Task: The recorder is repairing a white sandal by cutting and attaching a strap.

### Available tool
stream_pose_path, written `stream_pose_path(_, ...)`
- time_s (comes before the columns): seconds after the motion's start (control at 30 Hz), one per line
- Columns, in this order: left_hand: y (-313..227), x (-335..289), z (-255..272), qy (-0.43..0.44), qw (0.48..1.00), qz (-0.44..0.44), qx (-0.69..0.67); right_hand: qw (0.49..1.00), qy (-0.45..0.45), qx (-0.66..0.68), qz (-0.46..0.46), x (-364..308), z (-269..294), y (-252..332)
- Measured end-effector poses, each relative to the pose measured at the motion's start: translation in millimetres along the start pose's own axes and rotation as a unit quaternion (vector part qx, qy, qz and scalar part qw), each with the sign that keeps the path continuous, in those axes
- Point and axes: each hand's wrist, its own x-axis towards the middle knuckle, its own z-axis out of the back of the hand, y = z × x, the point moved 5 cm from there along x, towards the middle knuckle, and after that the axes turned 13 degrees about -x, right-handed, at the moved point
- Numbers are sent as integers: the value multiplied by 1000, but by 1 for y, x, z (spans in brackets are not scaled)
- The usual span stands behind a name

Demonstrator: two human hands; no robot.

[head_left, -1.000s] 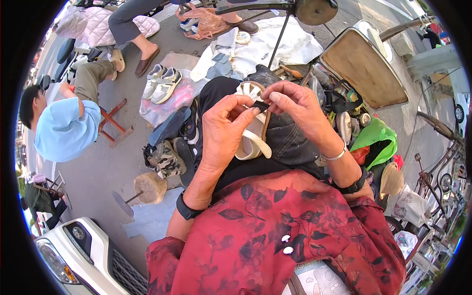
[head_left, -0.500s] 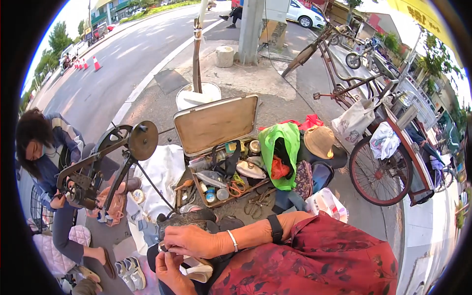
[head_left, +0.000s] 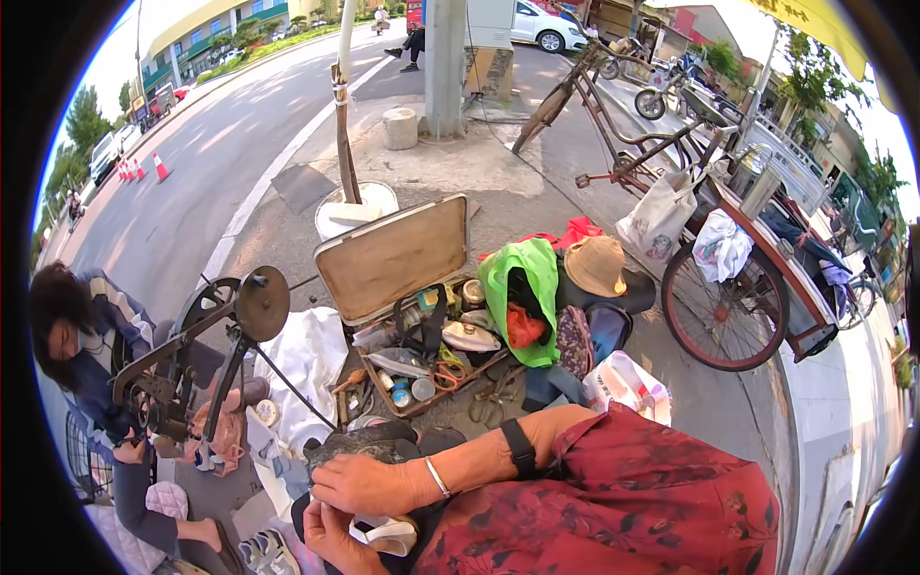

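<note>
My right hand [head_left: 362, 484], with a bracelet at the wrist, has its fingers bent into a pinch over my lap. Just below it my left hand [head_left: 335, 539] is closed as well, its fingertips meeting those of the right. What they pinch is too small and hidden to name. A white shoe [head_left: 391, 537] lies in my lap, right beside the left hand and partly covered by it. Ahead of my hands lie large scissors [head_left: 487, 412] on the ground, beside an open case [head_left: 393, 261] packed with jars, tools and small pouches.
A hand-cranked shoe-stitching machine [head_left: 261, 303] stands at the left, where a person [head_left: 125, 307] sits bent forward. White cloth [head_left: 305, 356] lies near it. Right of the case are a green bag [head_left: 496, 299], a straw hat [head_left: 594, 266] and a cargo tricycle [head_left: 738, 364].
The view has swung, so the surroundings sit further left. The right hand's fingers have come down closer to the left fingertips, and the small thing between them is now more hidden.
</note>
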Motion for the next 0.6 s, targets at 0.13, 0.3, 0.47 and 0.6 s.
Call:
stream_pose_path(0.13, -13, 2, -10, -2, 999, -28, 35, 1000, -6, -11, 9, 5, -2, 1)
stream_pose_path(0.3, -6, 19, 0, 58, 996, -68, 16, 999, -22, -41, 9, 9, 0, 2)
stream_pose_path(0.47, -5, 20, -8, 28, 997, -66, -1, 995, -39, -91, 20, 8, 4, 2)
stream_pose_path(0.6, -13, 16, -10, 4, 996, -91, 18, 991, -50, -115, 37, 13, 1, 12)
